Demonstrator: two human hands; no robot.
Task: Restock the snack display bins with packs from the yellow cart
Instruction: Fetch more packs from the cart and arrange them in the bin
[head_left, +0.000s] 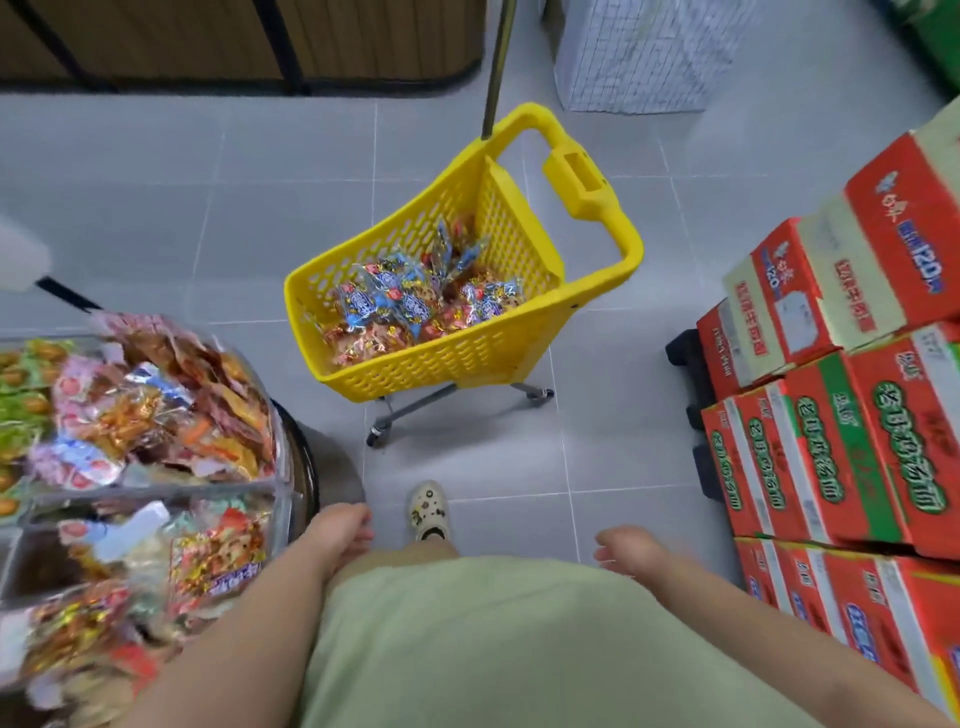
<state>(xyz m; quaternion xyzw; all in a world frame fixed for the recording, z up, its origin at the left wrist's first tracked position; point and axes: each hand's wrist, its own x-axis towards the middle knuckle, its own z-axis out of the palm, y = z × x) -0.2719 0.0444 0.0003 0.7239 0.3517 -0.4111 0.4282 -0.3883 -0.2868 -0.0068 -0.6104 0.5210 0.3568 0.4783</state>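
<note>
**Both hands empty, cart ahead: risks before the next pick**

Your left hand (340, 532) and right hand (631, 553) hang at your waist, fingers loosely curled, holding nothing; the right is blurred. The yellow cart (415, 364) stands on the tiles ahead of your shoe (427, 512), well apart from both hands, with a heap of snack packs (410, 304) in its low end. The display bins (280, 457) sit at your left, heaped near the rim.

Risks, as judged:
- The cart rides on wheels (375, 439), so leaning on its wall may roll it away.
- The wrappers look slick, so a big handful may shed packs onto the floor.
- Bins this full may spill.
- The stacked red cartons (831, 457) crowd your right elbow.
</note>
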